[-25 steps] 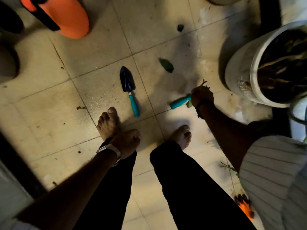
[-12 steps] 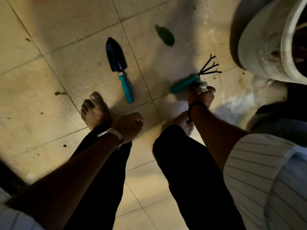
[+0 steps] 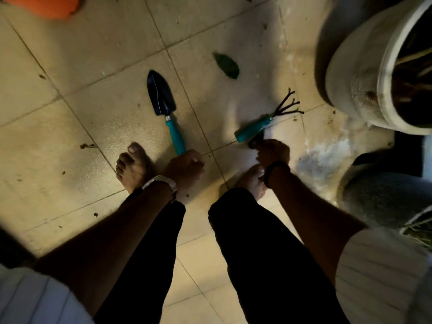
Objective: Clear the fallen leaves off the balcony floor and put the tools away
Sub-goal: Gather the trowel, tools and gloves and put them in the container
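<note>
You have 2 tools and 1 leaf [image 3: 227,65] on the floor [image 3: 98,94]. Your left hand [image 3: 184,168] curls at the trowel [image 3: 166,108] handle; your right hand [image 3: 272,153] pinches something dark beside the rake [image 3: 261,125].

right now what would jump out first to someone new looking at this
Two teal-handled tools on the tiled floor: a dark trowel at centre and a hand rake to its right. The left hand is at the trowel's handle end, and a green leaf lies beyond.
</note>
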`<state>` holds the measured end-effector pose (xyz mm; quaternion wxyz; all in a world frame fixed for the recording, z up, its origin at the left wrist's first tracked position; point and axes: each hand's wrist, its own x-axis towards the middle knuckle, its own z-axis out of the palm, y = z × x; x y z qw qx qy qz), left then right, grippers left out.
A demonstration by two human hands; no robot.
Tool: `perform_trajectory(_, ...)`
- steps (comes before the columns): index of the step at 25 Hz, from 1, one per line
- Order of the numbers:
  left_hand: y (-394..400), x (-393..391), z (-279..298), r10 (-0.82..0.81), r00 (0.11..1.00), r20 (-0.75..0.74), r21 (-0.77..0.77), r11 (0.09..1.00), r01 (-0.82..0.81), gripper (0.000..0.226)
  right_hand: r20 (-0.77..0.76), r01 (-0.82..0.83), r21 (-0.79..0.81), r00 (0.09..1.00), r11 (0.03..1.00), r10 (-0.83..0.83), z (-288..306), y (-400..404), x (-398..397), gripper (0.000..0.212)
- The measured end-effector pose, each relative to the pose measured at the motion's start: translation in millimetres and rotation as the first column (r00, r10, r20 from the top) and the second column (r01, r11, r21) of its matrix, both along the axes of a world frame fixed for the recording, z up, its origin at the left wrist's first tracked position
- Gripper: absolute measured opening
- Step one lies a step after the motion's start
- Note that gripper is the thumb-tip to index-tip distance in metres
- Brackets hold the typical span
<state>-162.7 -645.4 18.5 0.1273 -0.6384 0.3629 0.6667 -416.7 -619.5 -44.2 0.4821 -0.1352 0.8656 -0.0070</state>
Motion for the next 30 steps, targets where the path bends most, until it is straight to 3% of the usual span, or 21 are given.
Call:
perform_trajectory(3,-30.1,-37.7,10.3,0.246,0.962,-0.120,-0.018,0.968,-0.250,0.040,0.299,-0.132,-0.173,0.937,0.976,0.180,57.3,-29.6,67.9,0.010)
perform_trajectory(5,-51.5,-52.2,10.4,0.291,0.955,-0.050,-0.122,0.948,-0.295,0.034,0.451,-0.189,-0.289,0.838,0.938,0.308,74.7,-47.6,96.2,0.012)
perform_trajectory(8,-81.6,-36.4,1.3,0.449,0.874,0.184,-0.313,0.870,-0.381,0.043,0.660,0.123,-0.183,0.750,0.975,0.029,73.9,-94.9,89.8,0.021)
perform_trajectory(9,-87.4,-26.2,-4.8,0.527,0.829,0.186,-0.323,0.830,-0.455,0.047,0.590,0.129,-0.238,0.806,0.963,0.038,59.3,-112.5,82.0,0.019)
perform_trajectory(11,-91.6,-2.3,-19.0,0.486,0.852,0.195,-0.297,0.857,-0.421,0.054,0.198,-0.145,-0.377,0.952,0.915,0.232,16.4,-150.0,65.5,0.030)
perform_trajectory(13,-87.9,18.0,-30.3,0.333,0.921,0.201,-0.251,0.927,-0.280,0.059,-0.142,-0.505,-0.363,0.860,0.783,0.490,-19.7,-171.5,57.2,0.046)
perform_trajectory(14,-85.0,24.9,-33.6,0.322,0.927,0.193,-0.232,0.933,-0.276,0.057,-0.203,-0.588,-0.351,0.807,0.729,0.554,-31.9,-175.1,54.6,0.042)
perform_trajectory(16,-80.2,35.1,-38.5,0.329,0.930,0.161,-0.207,0.933,-0.294,0.051,-0.251,-0.675,-0.322,0.737,0.664,0.627,-40.3,-174.7,49.6,0.026)
perform_trajectory(19,-79.0,33.3,-40.8,0.342,0.934,0.100,-0.195,0.928,-0.319,0.041,-0.105,-0.663,-0.351,0.730,0.661,0.676,-20.3,-158.8,58.5,0.019)
perform_trajectory(21,-85.6,16.3,-35.5,0.383,0.922,0.064,-0.161,0.915,-0.369,0.046,0.058,-0.621,-0.471,0.687,0.626,0.725,11.5,-138.7,83.8,0.014)
perform_trajectory(24,-95.7,-3.9,-37.0,0.284,0.947,0.151,-0.250,0.938,-0.242,0.058,0.451,-0.438,-0.520,0.588,0.733,0.671,38.5,-130.5,100.2,0.013)
perform_trajectory(25,-100.6,-5.7,-37.2,0.299,0.938,0.178,-0.282,0.928,-0.243,0.058,0.436,-0.452,-0.554,0.558,0.700,0.706,32.3,-142.6,92.4,0.015)
perform_trajectory(26,-104.2,-5.1,-41.0,0.332,0.927,0.174,-0.301,0.914,-0.271,0.056,0.347,-0.479,-0.572,0.594,0.666,0.726,20.1,-162.6,81.4,0.018)
perform_trajectory(28,-109.5,3.9,-50.4,0.420,0.897,0.136,-0.266,0.888,-0.375,0.051,-0.043,-0.588,-0.534,0.737,0.608,0.675,-13.8,-221.1,52.4,0.025)
perform_trajectory(30,-104.3,18.1,-61.9,0.415,0.903,0.114,-0.217,0.897,-0.385,0.047,-0.358,-0.646,-0.489,0.762,0.586,0.540,-42.1,-281.8,21.6,0.034)
